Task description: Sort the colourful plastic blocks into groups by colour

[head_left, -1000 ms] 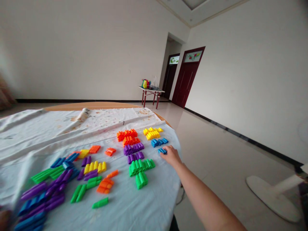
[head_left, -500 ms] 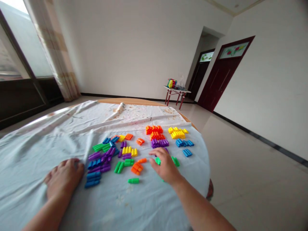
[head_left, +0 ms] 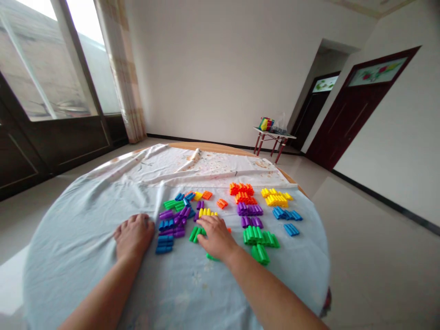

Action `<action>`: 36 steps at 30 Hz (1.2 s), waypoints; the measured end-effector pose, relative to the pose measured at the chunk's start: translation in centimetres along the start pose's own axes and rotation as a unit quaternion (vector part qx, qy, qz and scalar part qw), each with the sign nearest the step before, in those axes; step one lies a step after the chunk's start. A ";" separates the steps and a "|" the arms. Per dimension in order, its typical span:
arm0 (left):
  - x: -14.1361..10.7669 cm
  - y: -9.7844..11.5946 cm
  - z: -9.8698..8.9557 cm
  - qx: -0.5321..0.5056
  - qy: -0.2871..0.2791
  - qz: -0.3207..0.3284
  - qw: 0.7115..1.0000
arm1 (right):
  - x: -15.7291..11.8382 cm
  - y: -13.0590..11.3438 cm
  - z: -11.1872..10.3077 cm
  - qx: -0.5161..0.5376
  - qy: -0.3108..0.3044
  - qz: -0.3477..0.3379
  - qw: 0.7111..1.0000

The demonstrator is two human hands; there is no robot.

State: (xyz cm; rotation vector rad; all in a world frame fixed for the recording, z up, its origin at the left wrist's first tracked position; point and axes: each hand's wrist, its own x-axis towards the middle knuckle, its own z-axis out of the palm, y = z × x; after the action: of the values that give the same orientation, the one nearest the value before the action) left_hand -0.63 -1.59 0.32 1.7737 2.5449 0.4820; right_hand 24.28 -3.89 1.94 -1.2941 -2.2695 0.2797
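For the right hand (head_left: 217, 236), pinching lightly at the loose green pieces (head_left: 194, 233) would probably be sparing the yellow pieces (head_left: 208, 212) just behind. Its thumb and fingers are standing apart; whether they are touching a piece, I cannot tell. The left hand (head_left: 134, 234) is lying palm-down, fingers loosely extended, seemingly gripping nothing, near the blue pieces (head_left: 165, 244). Farther right, the green stack (head_left: 255, 234) is sitting on the tabletop (head_left: 68, 238).
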 end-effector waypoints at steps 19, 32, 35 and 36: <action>-0.7 0.2 -0.3 -0.017 0.021 0.003 1.000 | 1.0 -2.8 1.0 -0.030 -0.147 -0.148 0.978; -0.6 0.3 -0.4 -0.007 -0.001 0.003 1.000 | -2.6 -0.9 -2.7 -0.055 -0.036 -0.038 0.997; -0.4 0.3 -0.4 0.002 -0.006 0.002 1.000 | -2.6 -1.7 -1.5 -0.108 -0.059 -0.023 0.992; -0.4 0.4 -0.5 0.005 -0.009 0.002 1.000 | -2.7 -1.9 -1.2 -0.119 -0.059 -0.015 0.991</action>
State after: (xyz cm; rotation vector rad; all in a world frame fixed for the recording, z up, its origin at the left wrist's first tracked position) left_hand -0.25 -1.95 0.79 1.7792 2.5361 0.4534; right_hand 24.60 -7.21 2.84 -1.3922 -2.4797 0.0784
